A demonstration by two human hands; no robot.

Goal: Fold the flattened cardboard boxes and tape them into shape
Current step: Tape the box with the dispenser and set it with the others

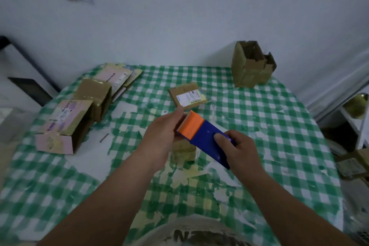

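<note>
while your right hand [240, 151] grips the blue-and-orange plastic tape dispenser [205, 136] and your left hand [161, 132] holds the small brown cardboard box [183, 151] above the green checked tablecloth [269, 126], a slipping box could skew the tape.

Views: one, head-worn, wide-angle.
Position: above the near edge of the checked table [279, 146].
Facing: forward and down, towards the white wall [199, 16] behind the table.
Nearness: close; forearms enter from the bottom edge.
Shared coverage: no second view.
</note>
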